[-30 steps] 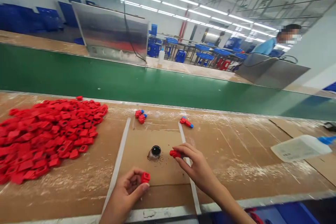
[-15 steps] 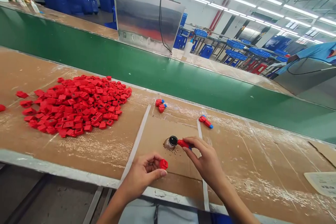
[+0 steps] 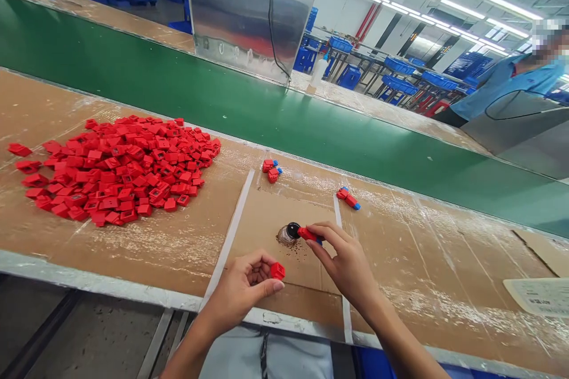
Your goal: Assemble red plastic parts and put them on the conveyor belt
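Observation:
My right hand (image 3: 344, 260) pinches a small red plastic part (image 3: 308, 234) and holds its tip at a round black socket (image 3: 291, 230) set in the cardboard-covered bench. My left hand (image 3: 242, 289) is closed round another small red part (image 3: 277, 271), gripped between thumb and fingers just in front of the socket. A big pile of the same red parts (image 3: 118, 172) lies to the left. Beyond the socket sit two red-and-blue pieces (image 3: 271, 170) together and one more red-and-blue piece (image 3: 348, 198) to their right.
A green conveyor belt (image 3: 249, 115) runs behind the bench, with a shiny metal box (image 3: 246, 15) and a cable past it. A person in a blue shirt (image 3: 502, 86) stands at the far right. A white plastic bottle (image 3: 540, 296) lies at the right edge.
The view swung down and left. My right hand carried its red part from beside the socket up to it. My left hand kept its grip on the other part.

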